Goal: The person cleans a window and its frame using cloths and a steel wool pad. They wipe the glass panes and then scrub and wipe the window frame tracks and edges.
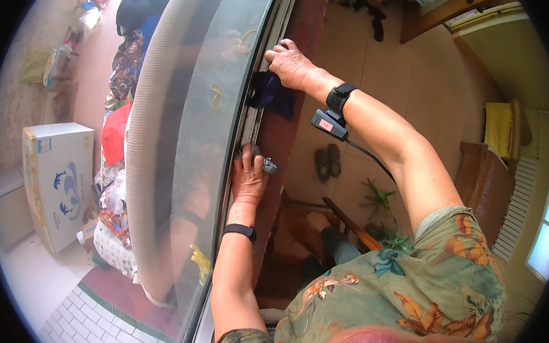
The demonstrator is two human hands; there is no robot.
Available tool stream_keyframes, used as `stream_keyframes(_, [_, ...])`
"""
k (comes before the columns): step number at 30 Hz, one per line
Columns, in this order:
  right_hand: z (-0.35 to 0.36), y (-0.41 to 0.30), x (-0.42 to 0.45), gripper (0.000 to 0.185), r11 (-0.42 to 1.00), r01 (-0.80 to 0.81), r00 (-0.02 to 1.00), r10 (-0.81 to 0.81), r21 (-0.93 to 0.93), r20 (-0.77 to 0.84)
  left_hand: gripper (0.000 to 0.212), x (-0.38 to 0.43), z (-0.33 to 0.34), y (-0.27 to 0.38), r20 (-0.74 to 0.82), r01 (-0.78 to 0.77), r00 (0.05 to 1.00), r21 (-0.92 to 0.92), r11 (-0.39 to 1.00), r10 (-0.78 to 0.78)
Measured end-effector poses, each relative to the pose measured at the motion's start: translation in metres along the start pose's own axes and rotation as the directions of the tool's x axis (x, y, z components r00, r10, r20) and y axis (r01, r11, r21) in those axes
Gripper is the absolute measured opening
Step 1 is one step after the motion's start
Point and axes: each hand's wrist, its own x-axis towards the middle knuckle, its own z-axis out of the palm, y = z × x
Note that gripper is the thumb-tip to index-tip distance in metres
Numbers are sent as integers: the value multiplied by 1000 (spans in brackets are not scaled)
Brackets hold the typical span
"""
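My left hand [248, 180] rests on the metal window track [254, 121], fingers bent over a silvery crumpled wad [269, 165] that looks like scouring wire. Farther along the same track is my right hand [292, 65], its fingers curled down at the frame; what lies under them is hidden. A dark blue cloth [273, 94] hangs over the track and sill between my hands, just below the right one. To the left of both hands stands the glass window pane [202, 128], which reflects my arms. The dark red sill [277, 138] runs along the track's right side.
Beyond the glass are a rolled beige textured mat [146, 131], heaped bags and a white carton [63, 182]. On my side, a wooden chair [305, 226] is below me, with slippers [327, 163] and a potted plant [378, 196] nearby. A cabled device [329, 124] hangs at my right wrist.
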Motion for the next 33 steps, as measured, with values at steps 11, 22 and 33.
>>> stream_keyframes(11, [8, -112, -58, 11, 979, 115, 979, -84, 168, -184, 51, 1, -5, 2, -75, -24, 997, 39, 999, 27])
stream_keyframes(22, [21, -76, -30, 14, 978, 195, 974, -184, 75, -133, 55, -1, 10, -8, -47, -56, 997, 31, 998, 58])
stream_keyframes(33, [7, -127, -53, 15, 987, -17, 1000, 20, 158, -13, 54, 4, -2, 0, -99, -78, 992, 62, 995, 84])
